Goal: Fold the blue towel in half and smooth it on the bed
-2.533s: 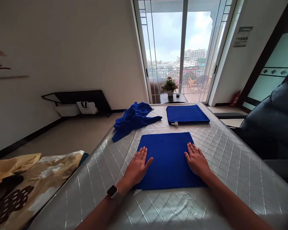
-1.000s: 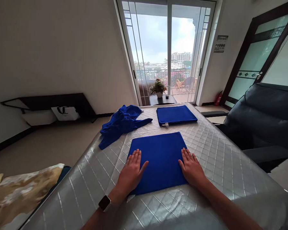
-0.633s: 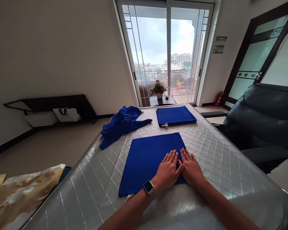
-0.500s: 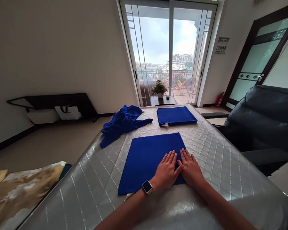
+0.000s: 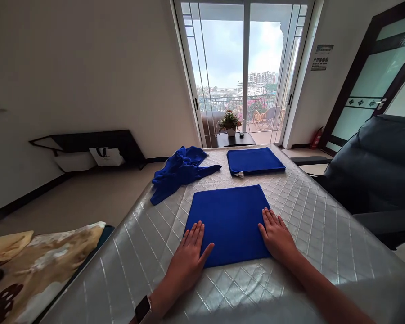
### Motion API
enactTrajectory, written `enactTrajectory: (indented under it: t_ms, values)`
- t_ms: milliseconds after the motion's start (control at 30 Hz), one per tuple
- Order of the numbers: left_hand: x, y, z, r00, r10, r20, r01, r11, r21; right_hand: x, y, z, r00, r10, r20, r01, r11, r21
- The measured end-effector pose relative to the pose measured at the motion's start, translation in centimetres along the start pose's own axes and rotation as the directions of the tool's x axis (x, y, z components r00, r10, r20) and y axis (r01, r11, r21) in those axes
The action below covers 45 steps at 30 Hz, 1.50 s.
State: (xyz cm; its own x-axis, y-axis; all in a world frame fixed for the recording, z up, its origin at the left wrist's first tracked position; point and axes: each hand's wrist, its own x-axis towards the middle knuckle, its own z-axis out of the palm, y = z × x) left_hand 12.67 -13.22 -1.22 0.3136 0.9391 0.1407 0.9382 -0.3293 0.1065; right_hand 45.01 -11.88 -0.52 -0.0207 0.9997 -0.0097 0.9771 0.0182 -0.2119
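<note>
A flat blue cloth (image 5: 231,220), roughly square, lies smooth on the silver quilted table cover (image 5: 148,261). My left hand (image 5: 189,252), with a watch (image 5: 143,309) on the wrist, rests flat over the cloth's near left edge, fingers stretched and thumb apart. On the right edge lies my right hand (image 5: 277,234), also flat with its fingers extended. Behind the flat cloth, to the right, sits a stack of folded blue cloths (image 5: 255,160) with a white tag (image 5: 239,174). A crumpled blue cloth (image 5: 182,171) is heaped at the back left.
A black armchair (image 5: 384,166) stands close along the right side. At lower left is a brown and white patterned cloth (image 5: 60,261). Beyond the far edge are a potted plant (image 5: 231,122) on a small dark table and a sliding glass door (image 5: 246,58).
My left hand has slid leftward across the cloth, from beside my right hand to the left edge. My right hand stays at the right edge. The view has shifted slightly left.
</note>
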Motion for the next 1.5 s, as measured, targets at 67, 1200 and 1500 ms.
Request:
enactTrajectory:
  t_ms: [67,1200,1500]
  values:
    - [-0.2,0.1,0.0,1.0,-0.006,0.001,0.006,1.0,-0.011,0.0,0.0,0.0,1.0,0.0,-0.004,0.0,1.0,-0.002]
    - [2.5,7.2,-0.1,0.977,0.213,0.009,-0.211,0.975,-0.073,-4.5,-0.3,-0.1,0.999,-0.032,-0.024,0.033,0.998,0.045]
    - [5.6,15.8,1.4,0.903,0.427,-0.056,-0.429,0.882,-0.194,-4.6,0.0,0.0,0.997,-0.081,0.002,0.081,0.997,-0.006]
